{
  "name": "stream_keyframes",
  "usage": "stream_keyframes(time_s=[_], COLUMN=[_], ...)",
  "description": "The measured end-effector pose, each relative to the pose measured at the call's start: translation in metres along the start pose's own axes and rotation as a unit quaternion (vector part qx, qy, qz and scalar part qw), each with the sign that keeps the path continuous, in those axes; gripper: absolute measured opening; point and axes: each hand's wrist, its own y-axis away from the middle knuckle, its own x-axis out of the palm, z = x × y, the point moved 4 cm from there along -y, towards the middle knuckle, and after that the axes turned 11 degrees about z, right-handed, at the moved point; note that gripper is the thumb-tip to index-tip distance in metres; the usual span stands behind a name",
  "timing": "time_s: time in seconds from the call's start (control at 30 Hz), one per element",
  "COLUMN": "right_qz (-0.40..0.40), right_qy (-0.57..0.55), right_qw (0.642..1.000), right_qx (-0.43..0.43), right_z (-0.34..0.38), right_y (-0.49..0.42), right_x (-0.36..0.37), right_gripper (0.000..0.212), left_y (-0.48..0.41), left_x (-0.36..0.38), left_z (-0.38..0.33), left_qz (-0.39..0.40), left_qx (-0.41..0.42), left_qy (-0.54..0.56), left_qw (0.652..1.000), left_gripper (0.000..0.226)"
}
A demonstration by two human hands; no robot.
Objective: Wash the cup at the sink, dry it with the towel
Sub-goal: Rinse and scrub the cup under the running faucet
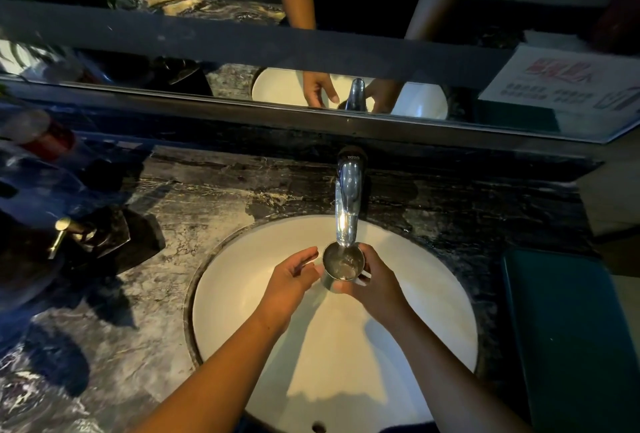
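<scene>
We hold one steel cup (343,263), water glinting inside, under one tap (348,204) above one sink (214,294); our right hand (374,282) grips it, our left hand (294,273) lies slack-fingered beside it.

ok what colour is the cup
The cup is shiny silver metal, best seen in the head view.

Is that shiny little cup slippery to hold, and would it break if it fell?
Probably slippery: the cup looks like smooth metal and sits wet under the faucet, so the right hand gripping its side matters. It likely wouldn't shatter, since it looks like steel, though it might clang in the sink. It seems light; one hand holds it.
</scene>
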Motion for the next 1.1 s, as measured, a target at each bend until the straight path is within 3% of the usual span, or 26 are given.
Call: stream_keyframes(time_s=[0.23, 0.57, 0.7, 0.87, 1.1], right_qz=[0.005, -0.012, 0.002, 0.014, -0.002], right_qy=[-0.014, -0.010, -0.008, -0.017, -0.011], right_qw=[1.000, 1.000, 1.000, 1.000, 1.000], right_qx=[0.012, 0.005, 0.013, 0.011, 0.011], right_z=[-0.0034, -0.0054, -0.0077, -0.0012, 0.0016], right_y=[-0.0029, -0.0006, -0.0008, -0.0011, -0.0009], right_x=[0.0045, 0.0073, 0.0078, 0.0084, 0.0064], right_gripper=[0.052, 0.066, 0.054, 0.062, 0.055], left_y=[0.0019, 0.0022, 0.0015, 0.0007, -0.0002], left_x=[0.0008, -0.0016, 0.0003, 0.0022, 0.0050], left_z=[-0.0029, -0.0005, 0.0008, 0.0012, 0.0015], left_qz=[-0.002, 0.000, 0.006, 0.007, 0.021], left_qx=[0.004, 0.003, 0.006, 0.004, 0.011], left_qy=[0.008, 0.023, 0.020, 0.026, 0.024], left_qw=[1.000, 1.000, 1.000, 1.000, 0.999], left_gripper=[0.041, 0.036, 0.037, 0.036, 0.035])
